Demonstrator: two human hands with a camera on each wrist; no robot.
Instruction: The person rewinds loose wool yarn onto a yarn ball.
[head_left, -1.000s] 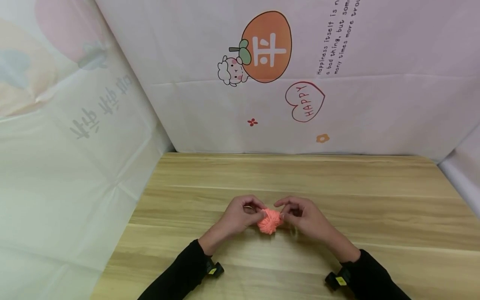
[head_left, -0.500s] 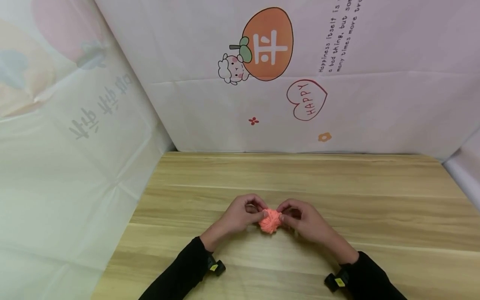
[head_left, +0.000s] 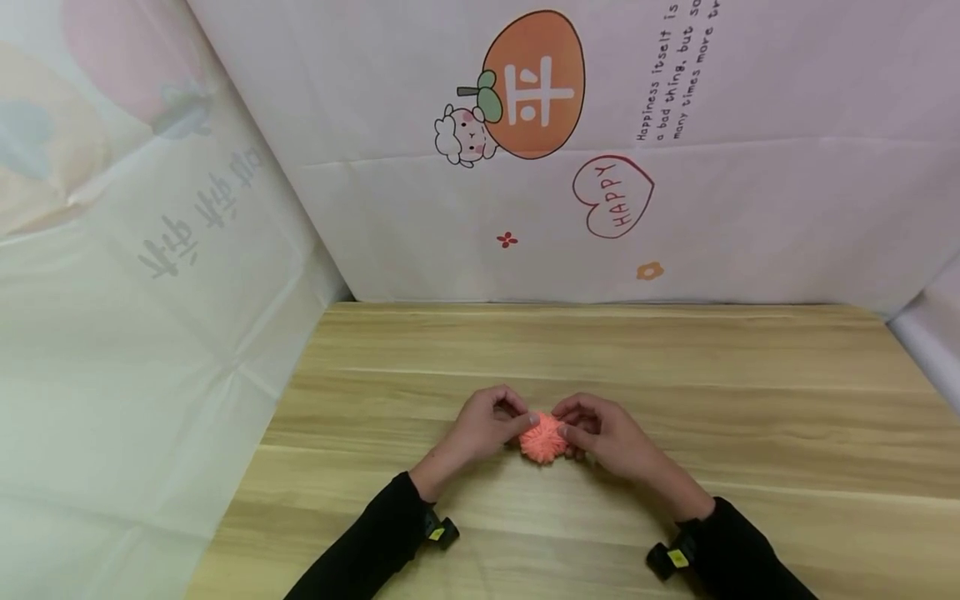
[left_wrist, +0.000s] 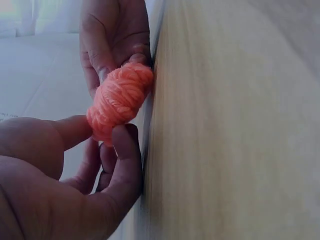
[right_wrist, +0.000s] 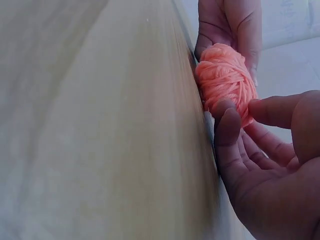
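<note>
A small coral-pink ball of yarn point(head_left: 543, 443), wound in overlapping strands, is held just above the table between both hands. At its left side, my left hand point(head_left: 486, 425) pinches it between thumb and fingers. From the other side my right hand point(head_left: 611, 435) pinches it too, the thumb on the near face. In the left wrist view the ball of yarn point(left_wrist: 120, 97) looks oblong, and the left thumb and a fingertip press its near end. The right wrist view shows the ball of yarn point(right_wrist: 226, 75) between the right thumb and forefinger, with the left hand point(right_wrist: 232, 22) behind it.
A wood-grain table point(head_left: 420, 350) lies beneath the hands. Behind it hangs a white printed cloth point(head_left: 420, 225), and another cloth point(head_left: 225, 333) borders the left side. Both black-sleeved wrists carry small black cameras.
The ball of yarn has turned a little in the fingers, so its strands show a different pattern. My right forefinger has come down closer to it. The left hand has shifted slightly right.
</note>
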